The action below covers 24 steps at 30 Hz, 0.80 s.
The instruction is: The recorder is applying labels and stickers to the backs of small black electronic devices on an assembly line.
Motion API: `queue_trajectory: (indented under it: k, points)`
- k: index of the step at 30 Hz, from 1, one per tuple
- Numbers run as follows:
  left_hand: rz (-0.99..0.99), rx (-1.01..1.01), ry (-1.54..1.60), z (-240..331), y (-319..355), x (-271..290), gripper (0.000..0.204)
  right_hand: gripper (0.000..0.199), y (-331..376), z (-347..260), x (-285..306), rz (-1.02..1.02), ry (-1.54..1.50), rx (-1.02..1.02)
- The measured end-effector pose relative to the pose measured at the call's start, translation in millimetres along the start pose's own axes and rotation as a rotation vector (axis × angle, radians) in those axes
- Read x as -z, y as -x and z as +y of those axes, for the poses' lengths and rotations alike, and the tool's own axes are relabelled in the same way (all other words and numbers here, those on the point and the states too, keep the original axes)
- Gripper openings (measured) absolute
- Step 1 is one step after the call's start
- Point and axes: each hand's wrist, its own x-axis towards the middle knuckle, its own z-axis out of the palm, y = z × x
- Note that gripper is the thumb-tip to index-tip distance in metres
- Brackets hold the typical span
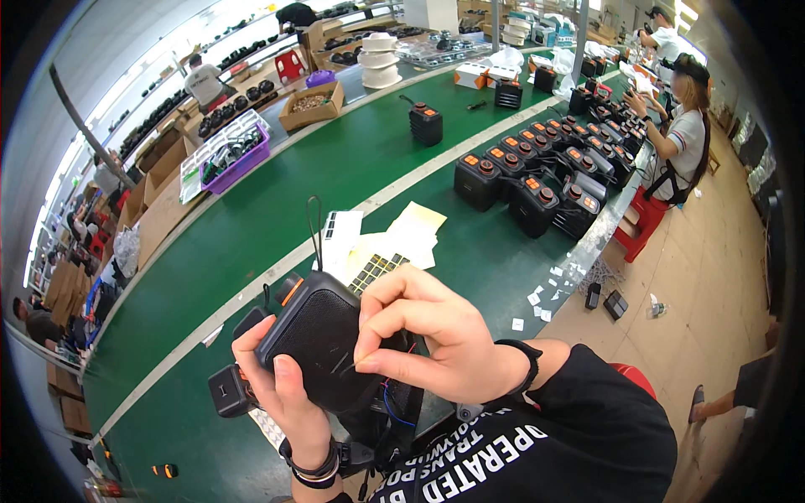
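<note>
Black speaker unit (323, 339) held near, above green surface (335, 176): left hand (281, 381) clamped round it, right hand (428, 339) pinching at wires. Unit open, assy incomplete; finished units (537, 180) far right.

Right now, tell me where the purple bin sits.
In the head view, the purple bin sits upper left, at the far edge of the green belt, between flat cardboard sheets and an open cardboard box.

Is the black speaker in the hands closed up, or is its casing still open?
Open. The black speaker, gripped by the left hand, shows loose red and blue wires at its right edge under the right hand.
</note>
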Motion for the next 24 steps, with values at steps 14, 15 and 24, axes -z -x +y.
queue_trajectory:
  k: [14,15,24]
  points:
    - [-0.029,0.01,0.014,-2.3,3.8,-1.0,0.044,0.014,-6.0,-0.7,-2.0,0.009,0.212,0.052]
    - [-0.028,0.011,0.015,-2.3,4.0,-1.0,0.044,0.014,-5.6,-0.1,-2.4,0.018,0.214,0.049]
    - [-0.035,0.001,0.007,-3.3,5.1,-0.2,0.043,0.02,-2.4,3.7,-7.4,0.058,0.322,0.088]
